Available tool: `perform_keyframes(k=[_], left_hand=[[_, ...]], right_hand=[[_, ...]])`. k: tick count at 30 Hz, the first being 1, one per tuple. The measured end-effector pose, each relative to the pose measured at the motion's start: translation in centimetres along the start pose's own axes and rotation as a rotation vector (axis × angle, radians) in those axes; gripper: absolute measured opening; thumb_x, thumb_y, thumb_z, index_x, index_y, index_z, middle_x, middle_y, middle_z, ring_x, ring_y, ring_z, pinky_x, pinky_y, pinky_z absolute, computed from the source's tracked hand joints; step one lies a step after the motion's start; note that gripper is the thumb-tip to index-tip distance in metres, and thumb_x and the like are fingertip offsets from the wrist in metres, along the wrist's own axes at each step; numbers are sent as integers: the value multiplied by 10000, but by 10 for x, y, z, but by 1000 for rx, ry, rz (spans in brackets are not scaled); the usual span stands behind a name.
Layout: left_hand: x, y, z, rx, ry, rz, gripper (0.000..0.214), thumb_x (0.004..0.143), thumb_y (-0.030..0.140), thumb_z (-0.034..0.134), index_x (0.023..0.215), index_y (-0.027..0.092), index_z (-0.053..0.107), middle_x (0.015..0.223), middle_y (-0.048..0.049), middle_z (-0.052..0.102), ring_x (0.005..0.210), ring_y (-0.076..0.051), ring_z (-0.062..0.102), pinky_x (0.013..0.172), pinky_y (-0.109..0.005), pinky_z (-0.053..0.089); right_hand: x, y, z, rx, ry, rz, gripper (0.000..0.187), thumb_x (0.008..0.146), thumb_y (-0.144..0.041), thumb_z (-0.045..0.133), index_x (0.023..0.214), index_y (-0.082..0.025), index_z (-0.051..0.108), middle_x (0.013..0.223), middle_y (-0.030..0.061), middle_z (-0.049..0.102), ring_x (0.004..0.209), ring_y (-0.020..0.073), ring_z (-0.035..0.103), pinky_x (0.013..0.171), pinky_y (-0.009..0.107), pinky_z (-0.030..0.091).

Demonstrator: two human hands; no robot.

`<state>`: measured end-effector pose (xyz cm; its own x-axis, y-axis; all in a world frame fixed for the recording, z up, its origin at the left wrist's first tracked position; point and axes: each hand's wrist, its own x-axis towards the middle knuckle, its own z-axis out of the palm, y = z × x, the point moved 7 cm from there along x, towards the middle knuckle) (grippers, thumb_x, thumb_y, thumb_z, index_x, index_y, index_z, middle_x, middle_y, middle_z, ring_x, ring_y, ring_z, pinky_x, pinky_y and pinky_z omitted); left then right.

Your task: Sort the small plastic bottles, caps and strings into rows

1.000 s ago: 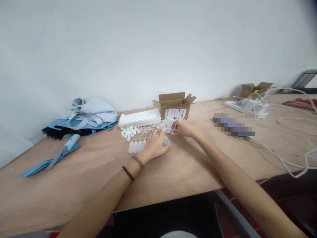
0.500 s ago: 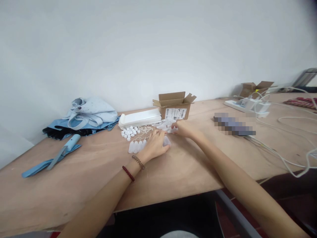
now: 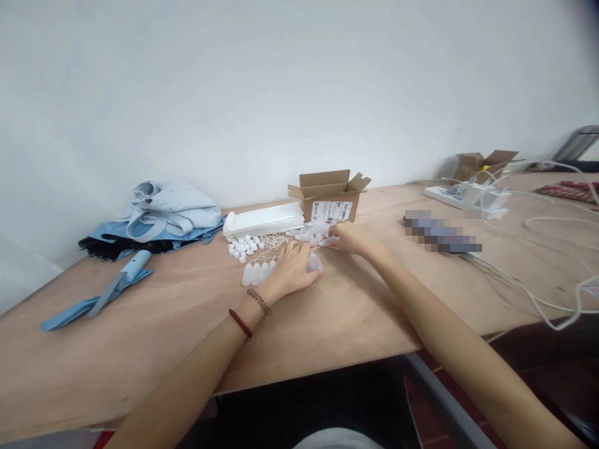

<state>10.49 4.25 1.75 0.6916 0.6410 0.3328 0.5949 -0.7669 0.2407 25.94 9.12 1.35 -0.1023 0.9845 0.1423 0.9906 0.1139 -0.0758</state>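
Observation:
My left hand (image 3: 291,271) lies low over the table with its fingers stretched out. It covers part of a row of small translucent plastic pieces (image 3: 255,273) with rounded ends and thin cords; another translucent piece (image 3: 315,262) shows beside its thumb. My right hand (image 3: 345,238) has curled fingers at a loose pile of similar translucent pieces (image 3: 306,232), and appears to pinch one at the pile's right side. The fingertips are partly hidden. Small white caps (image 3: 244,247) lie heaped left of the pale cords (image 3: 274,242).
Behind the pieces are a stack of white paper envelopes (image 3: 266,221) and an open cardboard box (image 3: 326,202). Blue fabric with a white bag (image 3: 175,209) and a blue umbrella handle (image 3: 135,265) lie left. To the right are a blurred phone (image 3: 440,234), cables and a power strip (image 3: 444,197).
My right hand has shifted slightly right at the pile. My left hand stays over the row. The whole view has moved a little.

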Motion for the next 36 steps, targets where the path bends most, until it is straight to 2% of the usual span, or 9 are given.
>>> perform_keyframes(k=[2, 4, 9, 11, 13, 19, 26, 33, 36], left_hand=[[1, -7, -6, -22, 43, -13, 478, 771, 406, 592, 1166, 152, 501, 1186, -132, 572, 1162, -312, 446, 958, -461, 387], [1, -25, -18, -42, 103, -59, 467, 797, 414, 561, 1176, 148, 507, 1173, -125, 586, 1150, -303, 456, 953, -455, 397], [-13, -102, -56, -15, 260, -295, 315, 812, 289, 484, 1054, 118, 592, 1052, -113, 654, 1048, -269, 539, 906, -405, 440], [-18, -125, -62, 8, 232, -338, 259, 788, 237, 476, 961, 130, 637, 994, -99, 685, 974, -246, 590, 892, -381, 454], [-21, -137, -64, 13, 199, -342, 246, 767, 211, 474, 902, 137, 665, 959, -91, 706, 927, -234, 620, 882, -362, 464], [-19, -134, -58, 85, 146, -264, 265, 757, 206, 470, 855, 140, 706, 959, -92, 724, 965, -249, 626, 929, -369, 438], [-21, -137, -57, 132, 122, -257, 267, 765, 205, 468, 847, 150, 716, 918, -89, 728, 920, -251, 628, 920, -382, 427], [-17, -133, -50, 138, 103, -201, 254, 777, 218, 478, 820, 160, 721, 920, -77, 731, 897, -242, 624, 954, -402, 400], [-15, -129, -44, 110, 89, -194, 282, 752, 179, 452, 809, 172, 728, 902, -59, 733, 888, -232, 618, 915, -380, 431]], right_hand=[[1, 2, 0, 12, 2, -3, 220, 779, -288, 640, 973, -184, 646, 1023, 99, 635, 912, 218, 596, 705, 254, 402], [3, 3, -1, 31, 5, 0, 219, 777, -286, 647, 970, -183, 644, 1023, 92, 639, 914, 210, 592, 703, 248, 400], [2, 9, -5, 62, -28, 38, 218, 746, -266, 677, 942, -175, 648, 981, 85, 656, 856, 204, 598, 639, 245, 384], [0, 12, -7, 69, -57, 67, 229, 724, -258, 694, 933, -174, 649, 963, 85, 660, 824, 202, 601, 619, 247, 377], [-3, 14, -8, 73, -85, 92, 237, 706, -250, 703, 925, -177, 648, 946, 83, 661, 811, 204, 603, 600, 247, 369], [-4, 17, 0, 65, -148, 100, 223, 654, -189, 712, 865, -176, 640, 925, 77, 662, 790, 201, 607, 567, 241, 367], [1, 19, 1, 126, -92, 99, 272, 645, -251, 740, 876, -169, 623, 948, 78, 653, 807, 189, 602, 566, 225, 383], [0, 17, 4, 81, -134, 86, 253, 620, -225, 750, 825, -165, 615, 893, 68, 654, 796, 193, 599, 548, 226, 369], [0, 18, 6, 62, -133, 76, 246, 608, -221, 756, 804, -171, 617, 878, 62, 656, 786, 197, 602, 543, 231, 370]])
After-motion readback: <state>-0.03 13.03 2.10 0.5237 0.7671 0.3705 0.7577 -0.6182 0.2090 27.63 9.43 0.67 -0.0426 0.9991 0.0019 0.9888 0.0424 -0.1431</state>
